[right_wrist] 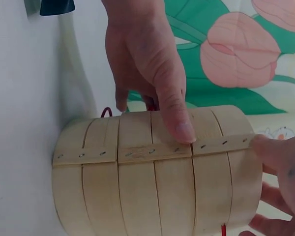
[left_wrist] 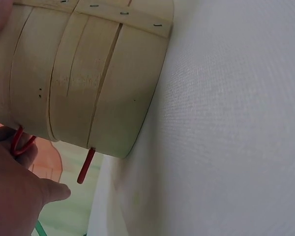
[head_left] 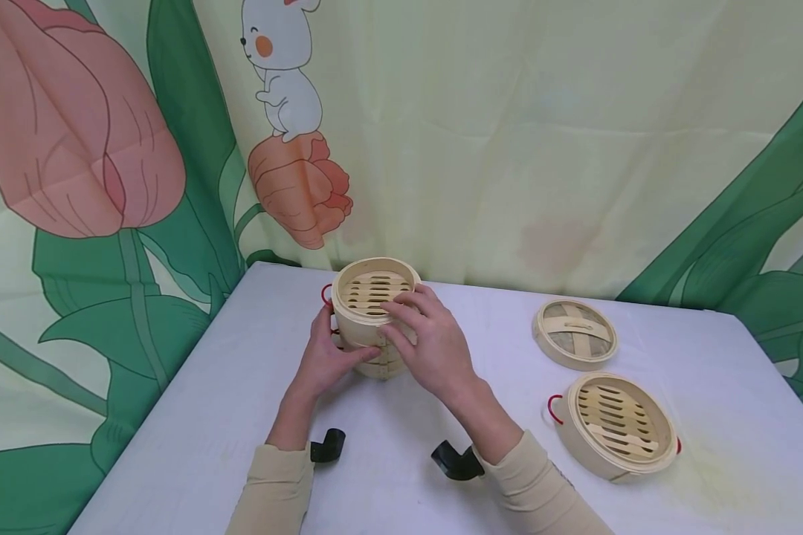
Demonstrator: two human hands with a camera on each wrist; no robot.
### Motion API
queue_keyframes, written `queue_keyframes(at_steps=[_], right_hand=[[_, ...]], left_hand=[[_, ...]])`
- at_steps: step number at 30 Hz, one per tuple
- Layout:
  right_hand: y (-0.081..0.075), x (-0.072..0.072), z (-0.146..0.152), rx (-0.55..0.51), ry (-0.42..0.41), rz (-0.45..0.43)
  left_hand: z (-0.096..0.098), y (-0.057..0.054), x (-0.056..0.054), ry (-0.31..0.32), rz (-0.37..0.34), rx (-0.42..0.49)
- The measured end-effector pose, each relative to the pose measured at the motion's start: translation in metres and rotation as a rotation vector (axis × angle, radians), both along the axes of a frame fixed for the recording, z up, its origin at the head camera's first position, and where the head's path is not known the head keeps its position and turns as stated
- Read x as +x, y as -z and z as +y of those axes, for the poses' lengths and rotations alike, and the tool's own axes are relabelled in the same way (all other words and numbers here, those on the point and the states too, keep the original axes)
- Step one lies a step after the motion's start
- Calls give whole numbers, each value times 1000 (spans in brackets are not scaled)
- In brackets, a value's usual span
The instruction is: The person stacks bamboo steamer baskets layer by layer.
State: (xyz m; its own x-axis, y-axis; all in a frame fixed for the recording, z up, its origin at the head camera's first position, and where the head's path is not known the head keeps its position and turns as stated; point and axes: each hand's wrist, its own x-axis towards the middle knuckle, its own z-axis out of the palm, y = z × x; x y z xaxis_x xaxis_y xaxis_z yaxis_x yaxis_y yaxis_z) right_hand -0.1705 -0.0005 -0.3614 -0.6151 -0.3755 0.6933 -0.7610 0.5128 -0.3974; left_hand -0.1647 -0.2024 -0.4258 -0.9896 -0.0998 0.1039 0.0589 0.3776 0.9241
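Three stacked bamboo steamer baskets [head_left: 356, 327] stand upright near the back of the table, their slatted top facing up. My left hand [head_left: 323, 355] grips the stack from its left side, thumb across the front by the stapled seam. Its fingers reach behind, near the red handles [left_wrist: 86, 165] in the left wrist view. My right hand [head_left: 436, 343] holds the top basket's rim at the right. In the right wrist view, its thumb lies at the end of the top seam strip [right_wrist: 223, 143] and its fingers spread along the far side.
To the right lies a round bamboo lid [head_left: 578, 325] with a crossed-strip top. Nearer the front stands another steamer basket [head_left: 581, 440] with red handles. Black elbow-shaped pieces [head_left: 330, 446] sit by both wrists. A printed curtain [head_left: 508, 148] hangs behind the white table [head_left: 201, 416].
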Motion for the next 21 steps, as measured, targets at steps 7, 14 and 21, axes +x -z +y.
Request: queue_keyframes(at_steps=[7, 14, 21], right_hand=[[4, -1, 7, -191, -25, 32], [0, -1, 24, -271, 15, 44], [-4, 0, 51, -295, 86, 21]], left_hand=[[-5, -1, -2, 36, 63, 107], [-9, -12, 4, -17, 59, 127], [-7, -21, 7, -23, 111, 132]])
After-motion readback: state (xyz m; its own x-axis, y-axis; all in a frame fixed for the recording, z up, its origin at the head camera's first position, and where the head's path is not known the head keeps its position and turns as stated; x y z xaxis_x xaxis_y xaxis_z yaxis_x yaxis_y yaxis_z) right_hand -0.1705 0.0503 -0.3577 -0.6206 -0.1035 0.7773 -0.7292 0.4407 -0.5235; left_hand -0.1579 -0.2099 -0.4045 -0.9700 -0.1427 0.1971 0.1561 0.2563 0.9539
